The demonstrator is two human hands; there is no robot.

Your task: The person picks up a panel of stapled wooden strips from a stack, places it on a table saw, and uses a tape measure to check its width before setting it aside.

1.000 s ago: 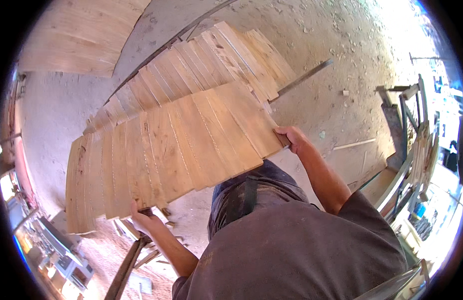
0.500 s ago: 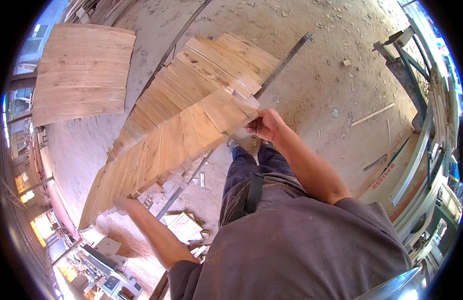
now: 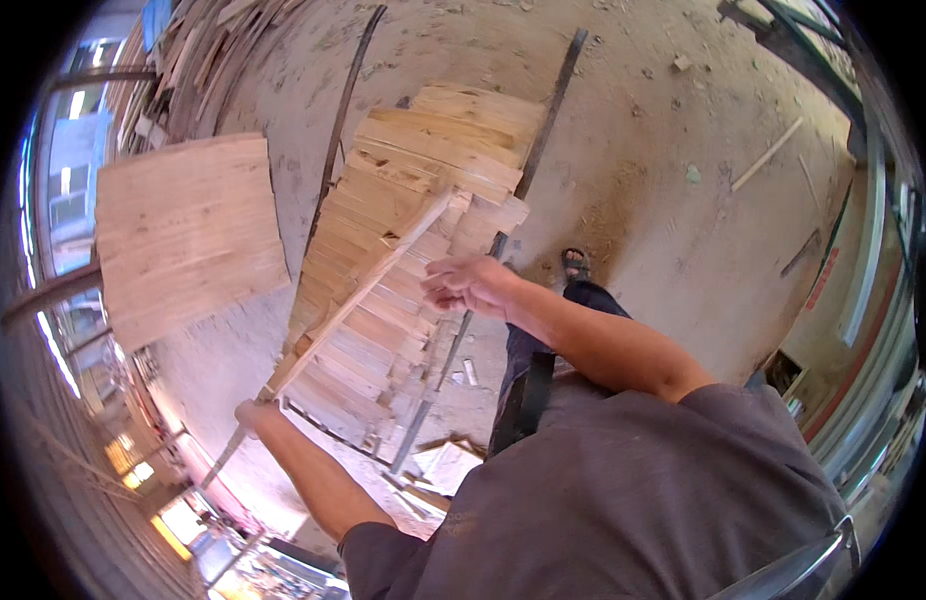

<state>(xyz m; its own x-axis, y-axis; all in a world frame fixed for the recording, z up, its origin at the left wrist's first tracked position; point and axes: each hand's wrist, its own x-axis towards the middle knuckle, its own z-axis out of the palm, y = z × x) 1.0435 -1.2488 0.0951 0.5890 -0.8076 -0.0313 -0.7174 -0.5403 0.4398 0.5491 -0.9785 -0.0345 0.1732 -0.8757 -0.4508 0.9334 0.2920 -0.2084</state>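
A long wooden panel (image 3: 367, 285) is tipped up so that I see it almost edge-on, slanting from lower left to upper right. At its near left end, my left hand (image 3: 255, 416) is closed around the edge. My right hand (image 3: 471, 285) is off the panel, to the right of its far half, with its fingers loosely bent and apart and nothing visible in them. Below the panel, a row of wooden boards (image 3: 418, 160) lies side by side on dark metal rails (image 3: 551, 115); the tipped panel hides part of that row.
Another wide wooden panel (image 3: 191, 240) is at the left. Offcuts (image 3: 448, 465) lie near the rails' close end. Loose timber (image 3: 218, 65) is piled at the far left, a thin stick (image 3: 767, 155) lies on the right floor, and a metal frame (image 3: 808, 75) stands beyond.
The panel has tipped from showing its broad face to nearly edge-on. My right hand has let go of its right end and moved left. My view has shifted, and one foot has stepped right.
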